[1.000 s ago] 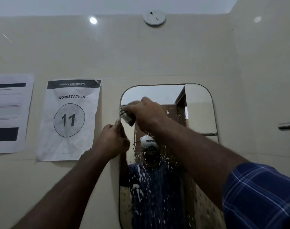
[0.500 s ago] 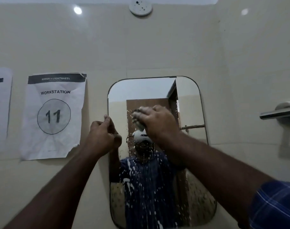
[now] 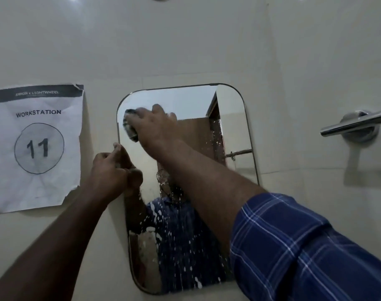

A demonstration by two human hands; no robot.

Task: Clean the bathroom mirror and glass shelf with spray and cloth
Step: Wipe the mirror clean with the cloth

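- the rounded-corner frameless wall mirror [image 3: 228, 118] looks thin, rigid and breakable; likely slick where wet, so best steadied by its edge with light pressure
- the left hand [image 3: 111, 172], loosely curled, pinches its left edge, holding nothing else
- the right hand [image 3: 157, 124] grips a small bunched dark-and-white cloth [image 3: 129, 124], soft and pliable, pressed on the glass near the upper left corner
- white spray droplets [image 3: 180, 246] streak the lower half; the upper part looks clear
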